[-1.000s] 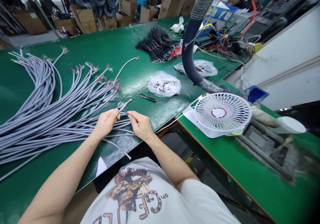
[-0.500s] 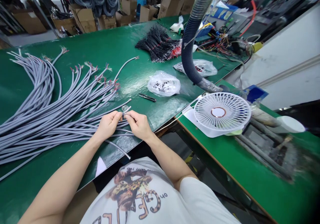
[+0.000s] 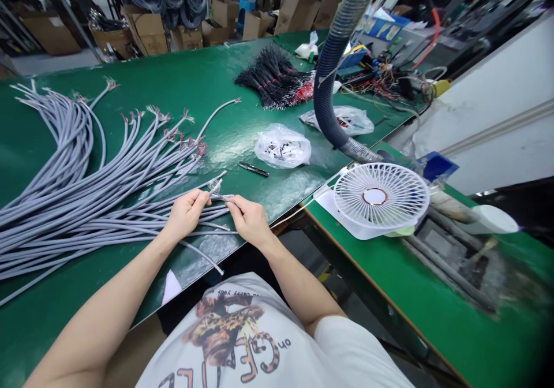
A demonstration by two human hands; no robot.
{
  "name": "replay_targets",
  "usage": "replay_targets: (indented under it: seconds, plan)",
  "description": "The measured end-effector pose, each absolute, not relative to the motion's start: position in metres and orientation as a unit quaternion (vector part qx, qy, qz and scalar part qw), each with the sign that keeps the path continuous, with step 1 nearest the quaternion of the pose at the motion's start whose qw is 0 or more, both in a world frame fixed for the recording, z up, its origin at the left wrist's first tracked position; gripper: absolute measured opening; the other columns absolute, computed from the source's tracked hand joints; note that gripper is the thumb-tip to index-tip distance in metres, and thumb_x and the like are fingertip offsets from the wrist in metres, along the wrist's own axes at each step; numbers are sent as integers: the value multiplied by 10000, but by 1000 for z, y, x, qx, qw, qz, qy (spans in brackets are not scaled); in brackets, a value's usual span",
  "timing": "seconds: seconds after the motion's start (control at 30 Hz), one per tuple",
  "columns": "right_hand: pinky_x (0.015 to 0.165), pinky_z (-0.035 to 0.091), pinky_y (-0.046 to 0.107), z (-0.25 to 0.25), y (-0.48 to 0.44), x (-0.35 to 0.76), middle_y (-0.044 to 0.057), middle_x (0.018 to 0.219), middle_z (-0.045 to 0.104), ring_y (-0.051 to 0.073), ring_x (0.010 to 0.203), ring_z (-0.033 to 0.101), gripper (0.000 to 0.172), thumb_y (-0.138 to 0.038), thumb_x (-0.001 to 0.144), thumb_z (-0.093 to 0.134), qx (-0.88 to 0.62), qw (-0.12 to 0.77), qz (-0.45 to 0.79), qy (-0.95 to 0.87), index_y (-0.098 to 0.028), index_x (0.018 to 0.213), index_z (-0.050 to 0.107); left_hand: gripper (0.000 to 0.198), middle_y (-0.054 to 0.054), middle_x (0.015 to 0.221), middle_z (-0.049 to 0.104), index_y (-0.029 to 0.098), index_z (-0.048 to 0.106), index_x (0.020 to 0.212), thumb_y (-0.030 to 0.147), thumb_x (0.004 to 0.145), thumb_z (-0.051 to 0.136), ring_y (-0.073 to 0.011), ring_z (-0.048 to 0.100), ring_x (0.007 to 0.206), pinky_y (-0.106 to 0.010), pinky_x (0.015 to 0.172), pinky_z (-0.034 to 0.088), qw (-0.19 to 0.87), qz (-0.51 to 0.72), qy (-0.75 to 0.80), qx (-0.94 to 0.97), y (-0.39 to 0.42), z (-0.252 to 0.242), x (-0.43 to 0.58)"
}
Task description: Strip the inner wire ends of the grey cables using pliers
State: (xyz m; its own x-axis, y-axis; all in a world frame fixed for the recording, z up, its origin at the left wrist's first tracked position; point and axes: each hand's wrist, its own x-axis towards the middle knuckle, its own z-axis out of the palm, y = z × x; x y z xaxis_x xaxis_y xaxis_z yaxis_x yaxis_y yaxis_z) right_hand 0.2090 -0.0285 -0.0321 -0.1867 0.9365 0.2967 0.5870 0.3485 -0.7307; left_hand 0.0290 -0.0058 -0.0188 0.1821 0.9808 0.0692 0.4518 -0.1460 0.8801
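Observation:
My left hand (image 3: 188,212) pinches a grey cable close to its end, above the green table. A short stretch of the cable end (image 3: 220,197) shows between my two hands, with a pale tuft of fibres (image 3: 215,186) standing up from it. My right hand (image 3: 250,219) is closed on the tip of that same end; the exact strands between its fingers are too small to make out. Around and under my left hand lie many grey cables (image 3: 130,203), several with stripped ends showing coloured wires (image 3: 190,144). Just beyond my hands rest black thread snips (image 3: 254,169).
A plastic bag of small parts (image 3: 283,146) lies past the snips, and a bundle of black wires (image 3: 272,76) farther back. A ribbed hose (image 3: 326,82) curves down on the right. A white fan (image 3: 381,196) stands on the side table (image 3: 367,267).
My right hand has moved right, away from my left hand, baring a length of cable end between them. The pale fibres now stand out. My left hand has barely moved.

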Motion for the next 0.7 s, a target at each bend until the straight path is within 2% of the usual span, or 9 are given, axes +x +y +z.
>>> replay_targets:
  seconds: [0.1, 0.33, 0.43, 0.53, 0.7]
  plan:
    - [673, 438, 217, -33, -27, 206, 23, 803, 680, 133, 708, 620, 234, -277, 934, 423, -519, 372, 240, -731, -202, 920, 644, 341, 47, 484, 383, 168, 566, 698, 407, 878, 404, -109, 363, 485, -222, 482, 300, 376, 357, 529, 672, -7, -18, 29]
    - [657, 453, 221, -30, -23, 200, 21, 767, 670, 128, 672, 613, 257, -296, 936, 418, -512, 400, 242, -721, -197, 881, 648, 355, -3, 629, 561, 152, 584, 696, 402, 885, 417, -135, 505, 630, -235, 611, 401, 349, 349, 519, 697, -6, -21, 30]
    - [710, 487, 228, -15, -34, 201, 46, 824, 689, 132, 743, 645, 273, -285, 938, 406, -411, 431, 271, -756, -184, 883, 653, 364, 3, 617, 558, 151, 583, 689, 403, 893, 416, -133, 505, 623, -234, 615, 405, 348, 341, 518, 703, -5, -24, 30]
    - [726, 506, 238, 5, -49, 210, 42, 806, 700, 133, 760, 659, 257, -267, 936, 415, -313, 426, 260, -808, -199, 917, 663, 374, 1, 619, 578, 146, 599, 698, 413, 893, 424, -131, 518, 616, -228, 606, 409, 351, 342, 517, 701, -4, -24, 30]
    - [683, 494, 254, 9, -51, 236, 63, 833, 708, 139, 718, 643, 251, -261, 943, 437, -404, 404, 173, -803, -181, 969, 674, 320, -25, 748, 701, 148, 680, 849, 390, 884, 474, -151, 615, 681, -230, 646, 452, 339, 338, 507, 717, -9, -22, 30]
